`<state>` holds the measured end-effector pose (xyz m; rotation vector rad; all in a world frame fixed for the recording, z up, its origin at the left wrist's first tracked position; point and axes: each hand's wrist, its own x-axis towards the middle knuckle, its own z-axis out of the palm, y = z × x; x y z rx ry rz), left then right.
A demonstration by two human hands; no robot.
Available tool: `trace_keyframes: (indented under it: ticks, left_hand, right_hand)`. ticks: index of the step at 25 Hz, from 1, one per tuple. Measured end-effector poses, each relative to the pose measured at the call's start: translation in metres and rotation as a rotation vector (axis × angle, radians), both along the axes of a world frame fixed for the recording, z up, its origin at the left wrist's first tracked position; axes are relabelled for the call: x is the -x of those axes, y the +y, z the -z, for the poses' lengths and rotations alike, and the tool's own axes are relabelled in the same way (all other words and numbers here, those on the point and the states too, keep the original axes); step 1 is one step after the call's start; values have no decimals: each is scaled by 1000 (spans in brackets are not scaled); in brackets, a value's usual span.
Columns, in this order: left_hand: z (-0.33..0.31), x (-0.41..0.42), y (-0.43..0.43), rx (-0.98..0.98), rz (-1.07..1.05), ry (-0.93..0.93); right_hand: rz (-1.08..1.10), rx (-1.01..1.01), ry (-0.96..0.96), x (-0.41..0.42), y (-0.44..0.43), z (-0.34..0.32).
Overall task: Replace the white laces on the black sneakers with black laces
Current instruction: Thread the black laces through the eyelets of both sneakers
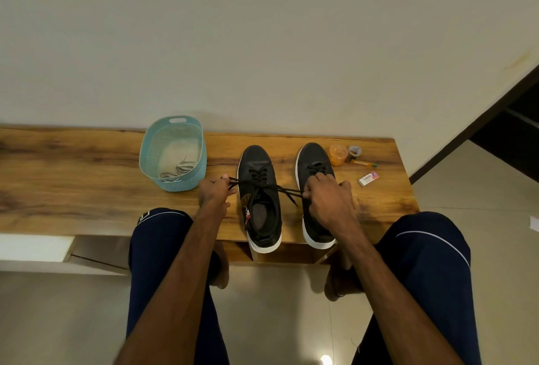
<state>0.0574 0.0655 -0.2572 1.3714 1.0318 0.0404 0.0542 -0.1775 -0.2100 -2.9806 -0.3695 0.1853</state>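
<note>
Left hand (214,192) and right hand (326,194) pinching black lace (277,188) ends, left sneaker (259,198) between

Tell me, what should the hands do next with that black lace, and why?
Probably cross the two ends and tie a knot. The left hand and right hand each pinch an end of the black lace, stretched across the left sneaker, which already looks laced to the top. White laces lie in the blue basket.

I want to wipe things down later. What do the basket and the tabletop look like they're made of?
The basket: moulded plastic by its look, matte pale blue, with a perforated lattice wall. The tabletop: wood or wood-look laminate, with brown grain streaks and a low sheen.
</note>
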Motion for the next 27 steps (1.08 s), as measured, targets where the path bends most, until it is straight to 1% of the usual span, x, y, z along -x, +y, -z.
trace_keyframes:
  ticks: [2, 3, 4, 6, 8, 10, 11, 12, 13, 14, 15, 16, 17, 19, 22, 23, 24, 25, 27]
  left_hand:
    - [-1, 0, 1, -9, 8, 2]
    - [-3, 1, -1, -38, 25, 0]
    - [-5, 3, -2, -113, 66, -10]
    - [-10, 8, -2, -424, 249, -61]
    - [-16, 16, 2, -738, 457, -166]
    - [-24, 22, -4, -877, 632, -299]
    - [-26, 23, -9, -927, 726, -322]
    - [-27, 25, -15, -971, 824, -304]
    - [-25, 27, -20, -998, 911, -263]
    - [-23, 29, -24, -1008, 969, -218]
    - [-21, 30, -26, -1010, 981, -185]
    - [-20, 31, -28, -1011, 943, -169]
    - [-20, 32, -29, -1014, 883, -164]
    - [-23, 32, -32, -1011, 796, -129]
    - [-28, 34, -32, -913, 788, -18]
    - [-28, 35, -31, -843, 778, -15]
    - [-28, 37, -30, -729, 740, -44]
    - [-28, 39, -30, -571, 673, -85]
    - [-32, 44, -36, -248, 546, -119]
  right_hand:
    - [2, 23, 18, 1, 0, 1]
    - [8, 18, 27, 0, -1, 1]
    - [16, 0, 40, -2, -3, 1]
    - [15, -62, 64, -8, -7, 2]
    - [8, -121, 62, -12, -7, 4]
    - [9, -198, -21, -13, -2, 7]
    - [4, -285, -51, -12, 5, 7]
    - [-10, -399, -36, -9, 13, 7]
    - [-30, -497, 17, -5, 21, 8]
    - [-56, -546, 93, -1, 28, 11]
    - [-77, -532, 165, 3, 34, 15]
    - [-82, -487, 209, 5, 38, 19]
    - [-65, -446, 212, 6, 40, 22]
    - [-5, -408, 157, 6, 42, 24]
    - [20, -336, 116, 6, 43, 22]
    - [23, -326, 120, 7, 44, 21]
    - [32, -348, 132, 8, 45, 20]
    - [58, -413, 153, 9, 47, 19]
    - [138, -610, 211, 11, 49, 15]
